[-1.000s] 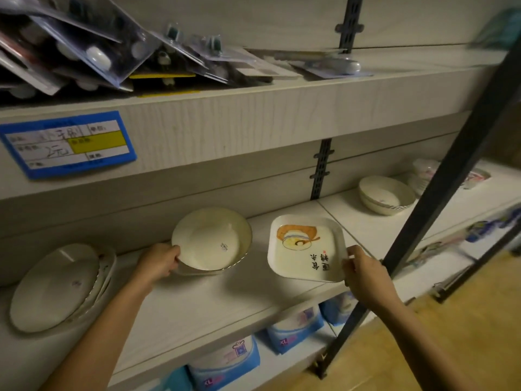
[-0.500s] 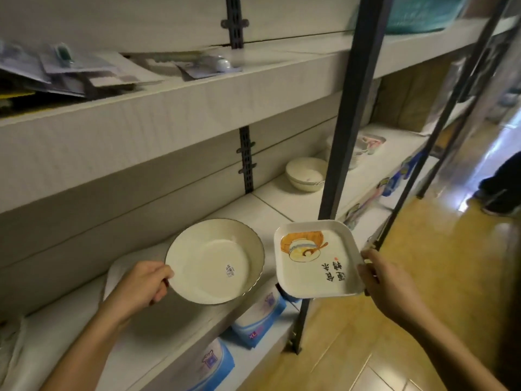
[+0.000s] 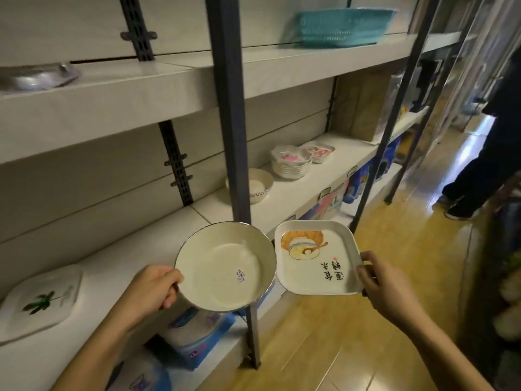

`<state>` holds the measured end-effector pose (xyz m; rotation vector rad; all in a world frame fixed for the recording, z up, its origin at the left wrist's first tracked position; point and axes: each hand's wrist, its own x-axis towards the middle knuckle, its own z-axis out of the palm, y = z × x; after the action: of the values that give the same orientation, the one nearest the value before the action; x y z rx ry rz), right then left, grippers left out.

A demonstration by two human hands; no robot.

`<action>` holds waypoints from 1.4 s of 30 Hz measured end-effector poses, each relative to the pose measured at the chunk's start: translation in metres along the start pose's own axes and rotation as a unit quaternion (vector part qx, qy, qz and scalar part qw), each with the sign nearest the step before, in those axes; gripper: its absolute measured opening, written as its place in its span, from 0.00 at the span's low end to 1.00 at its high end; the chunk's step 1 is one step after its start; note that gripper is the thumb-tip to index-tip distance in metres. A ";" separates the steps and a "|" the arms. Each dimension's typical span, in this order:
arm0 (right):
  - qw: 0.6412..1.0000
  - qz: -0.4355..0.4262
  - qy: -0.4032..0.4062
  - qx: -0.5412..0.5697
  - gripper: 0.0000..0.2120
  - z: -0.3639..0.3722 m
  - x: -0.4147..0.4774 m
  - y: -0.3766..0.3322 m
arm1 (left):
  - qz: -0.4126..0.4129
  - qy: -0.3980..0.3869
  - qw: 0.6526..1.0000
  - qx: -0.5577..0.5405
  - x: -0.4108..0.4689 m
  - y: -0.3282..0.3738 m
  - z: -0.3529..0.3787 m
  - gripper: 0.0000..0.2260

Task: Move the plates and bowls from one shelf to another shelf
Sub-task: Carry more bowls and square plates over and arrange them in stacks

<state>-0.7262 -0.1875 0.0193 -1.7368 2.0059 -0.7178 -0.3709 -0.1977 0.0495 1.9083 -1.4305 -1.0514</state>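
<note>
My left hand [image 3: 149, 290] grips the left rim of a round cream bowl [image 3: 222, 268] with a dark edge and a price sticker inside. My right hand [image 3: 386, 286] holds the right edge of a square white plate [image 3: 315, 258] painted with an orange drawing and black characters. Both dishes hang side by side in the air, in front of the white middle shelf [image 3: 296, 190] and over the floor. Farther right on that shelf stand a cream bowl stack [image 3: 260, 189] and a stack of pink-patterned dishes [image 3: 291, 163].
A dark upright post [image 3: 231, 108] stands just behind the round bowl. A square plate with a green leaf print [image 3: 39, 301] lies at the shelf's left. Blue packages [image 3: 197, 334] fill the bottom shelf. A teal basket [image 3: 342, 28] sits on the upper shelf. Another person's legs [image 3: 476, 176] stand at the right.
Both hands lifted the bowl and the square plate off the shelf and carried them right, out in front of it. The view swung right, past the post.
</note>
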 end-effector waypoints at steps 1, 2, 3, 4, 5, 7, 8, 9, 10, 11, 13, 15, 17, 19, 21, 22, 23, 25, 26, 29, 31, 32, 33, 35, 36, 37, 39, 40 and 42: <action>1.000 -0.003 0.000 -0.003 0.07 -0.008 0.006 0.011 | -0.001 0.005 1.000 -0.004 -0.001 0.007 0.014 0.15; 1.000 -0.008 -0.002 -0.007 0.07 -0.016 0.012 0.022 | -0.002 0.012 1.000 -0.009 -0.002 0.014 0.027 0.15; 1.000 -0.013 -0.003 -0.010 0.07 -0.023 0.018 0.032 | -0.001 0.019 1.000 -0.012 -0.002 0.018 0.038 0.15; 1.000 -0.017 -0.004 -0.011 0.06 -0.029 0.024 0.042 | 0.000 0.026 1.000 -0.014 -0.002 0.023 0.049 0.15; 1.000 -0.019 -0.005 -0.011 0.06 -0.036 0.030 0.053 | -0.002 0.035 0.999 -0.020 -0.001 0.028 0.061 0.16; 1.000 -0.020 -0.009 -0.012 0.05 -0.048 0.044 0.072 | -0.008 0.050 0.998 -0.034 0.002 0.037 0.081 0.17; 1.000 -0.022 -0.013 -0.012 0.05 -0.053 0.051 0.080 | -0.011 0.055 0.998 -0.036 0.003 0.041 0.089 0.17; 0.999 -0.023 -0.017 -0.013 0.04 -0.057 0.057 0.088 | -0.015 0.059 0.997 -0.038 0.005 0.046 0.097 0.16; 0.999 -0.027 -0.022 -0.013 0.03 -0.061 0.064 0.095 | -0.019 0.065 0.997 -0.041 0.007 0.051 0.104 0.16; 0.999 -0.030 -0.026 -0.015 0.03 -0.064 0.070 0.101 | -0.023 0.072 0.996 -0.045 0.009 0.057 0.111 0.16; 0.999 -0.031 -0.026 -0.017 0.03 -0.070 0.085 0.112 | -0.026 0.082 0.995 -0.052 0.014 0.068 0.122 0.16; 0.999 -0.031 -0.025 -0.014 0.03 -0.074 0.101 0.118 | -0.031 0.089 0.994 -0.057 0.019 0.078 0.133 0.15; 0.999 -0.038 -0.026 -0.016 0.03 -0.075 0.118 0.122 | -0.039 0.092 0.993 -0.069 0.027 0.086 0.143 0.16; 0.998 -0.043 -0.030 -0.018 0.04 -0.074 0.137 0.125 | -0.048 0.092 0.991 -0.083 0.037 0.094 0.154 0.16; 0.998 -0.045 -0.038 -0.023 0.06 -0.073 0.158 0.127 | -0.059 0.100 0.987 -0.107 0.050 0.100 0.162 0.15; 0.998 -0.045 -0.044 -0.024 0.06 -0.073 0.170 0.127 | -0.063 0.107 0.985 -0.118 0.058 0.102 0.165 0.15; 0.997 -0.045 -0.052 -0.025 0.07 -0.072 0.183 0.128 | -0.065 0.115 0.984 -0.123 0.065 0.105 0.168 0.15; 0.996 -0.049 -0.068 -0.017 0.08 -0.070 0.212 0.125 | -0.066 0.132 0.981 -0.124 0.082 0.108 0.172 0.16; 0.996 -0.053 -0.076 -0.014 0.08 -0.069 0.228 0.123 | -0.069 0.142 0.980 -0.123 0.091 0.110 0.173 0.16; 0.992 -0.076 -0.096 -0.022 0.10 -0.063 0.278 0.115 | -0.095 0.175 0.973 -0.115 0.122 0.118 0.176 0.16; 0.990 -0.088 -0.112 -0.018 0.12 -0.059 0.310 0.107 | -0.109 0.195 0.966 -0.131 0.142 0.124 0.181 0.16; 0.988 -0.095 -0.118 -0.019 0.12 -0.058 0.325 0.104 | -0.112 0.203 0.964 -0.132 0.151 0.127 0.185 0.17; 0.987 -0.103 -0.124 -0.023 0.12 -0.056 0.340 0.101 | -0.114 0.212 0.962 -0.127 0.160 0.130 0.188 0.17; 0.983 -0.115 -0.139 -0.026 0.11 -0.053 0.365 0.098 | -0.112 0.235 0.959 -0.115 0.176 0.135 0.193 0.17; 0.981 -0.123 -0.147 -0.026 0.11 -0.052 0.377 0.098 | -0.112 0.248 0.956 -0.107 0.183 0.138 0.194 0.17; 0.979 -0.130 -0.155 -0.026 0.10 -0.051 0.388 0.097 | -0.114 0.260 0.954 -0.099 0.190 0.140 0.195 0.17; 0.975 -0.137 -0.174 -0.023 0.09 -0.048 0.408 0.095 | -0.127 0.283 0.946 -0.094 0.205 0.141 0.195 0.17; 0.973 -0.141 -0.181 -0.016 0.08 -0.047 0.417 0.094 | -0.135 0.293 0.942 -0.094 0.212 0.142 0.194 0.16; 0.971 -0.147 -0.190 -0.006 0.05 -0.046 0.435 0.092 | -0.151 0.309 0.934 -0.099 0.227 0.142 0.192 0.16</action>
<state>-0.8935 -0.6024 0.0162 -2.0243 1.5185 -0.4155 -0.5762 -0.4488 -0.0074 2.0858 -0.6698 -0.5948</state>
